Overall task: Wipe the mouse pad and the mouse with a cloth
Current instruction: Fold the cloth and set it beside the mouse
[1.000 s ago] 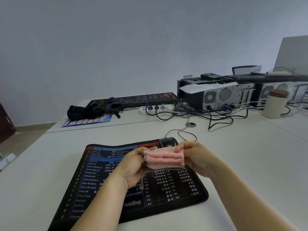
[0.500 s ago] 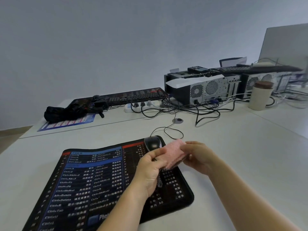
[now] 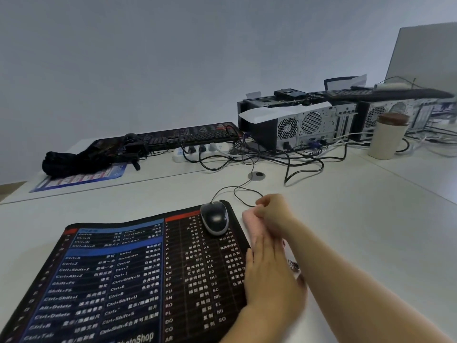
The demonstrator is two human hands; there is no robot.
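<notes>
A: Which step are we at now?

B: We judge that we are preparing the cloth, and the wiping itself is not yet begun. The pink cloth (image 3: 248,220) lies at the right edge of the mouse pad (image 3: 128,280), partly on the white counter (image 3: 358,243), just beside the mouse (image 3: 214,219)

A: And our hands?

B: The left hand (image 3: 268,271) lies flat on the cloth with straight fingers, so its grip is wide and holds nothing. The right hand (image 3: 272,212) has a narrow grip: its curled fingers pinch the far end of the cloth. This part is a little blurred, so we cannot tell how the cloth is folded

A: What does the next move call for?

B: We think one hand must press the cloth down and draw it across the pad. The mouse sits on the far right corner of the pad, so we should lift it or wipe around it, and mind its cable (image 3: 237,191)

A: Can we read any writing?

B: Yes. At the near edge of the pad we read "PhotoShop", and above it are shortcuts such as "Ctrl+X", "Ctrl+Z" and "Alt+Delete", with Chinese characters beside them. On the mouse we see no brand
</notes>
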